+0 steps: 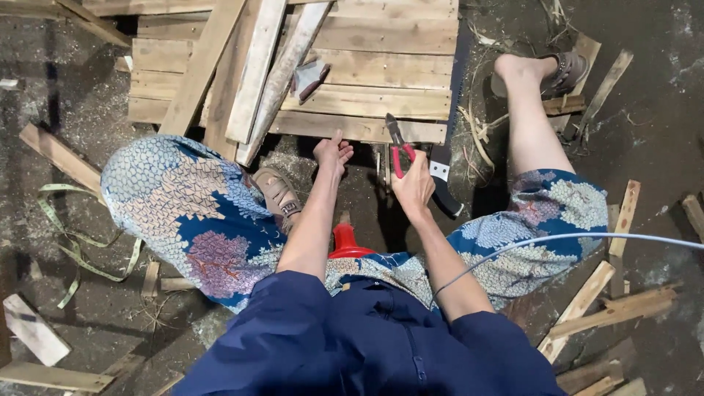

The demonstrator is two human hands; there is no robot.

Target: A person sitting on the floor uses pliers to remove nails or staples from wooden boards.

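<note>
Gripping the red-handled steel pliers (398,149) in our right hand (414,185), we have the fingers wrapped tight round both handles, dark jaws pointing up and slightly parted near the front edge of the weathered plank pallet (381,73). Our left hand (334,154) is loosely curled, holding nothing that we can make out, just short of that same edge.

To work well here, in our judgement: keep the wrist straight, set the nose square on whatever is to be pulled, and steady the board with the free hand, clear of the jaws.

A black-bladed hand saw (444,165) lies just right of the pliers, against the pallet's side. Loose pale slats (257,70) lean across the pallet, rough-sawn and grey with dust. A small red plastic stool (347,242) shows between our knees. Ground is dark and gritty, littered with offcuts and splinters; green strapping (70,238) curls at left. A thin white cable (587,238) crosses our right thigh.
</note>
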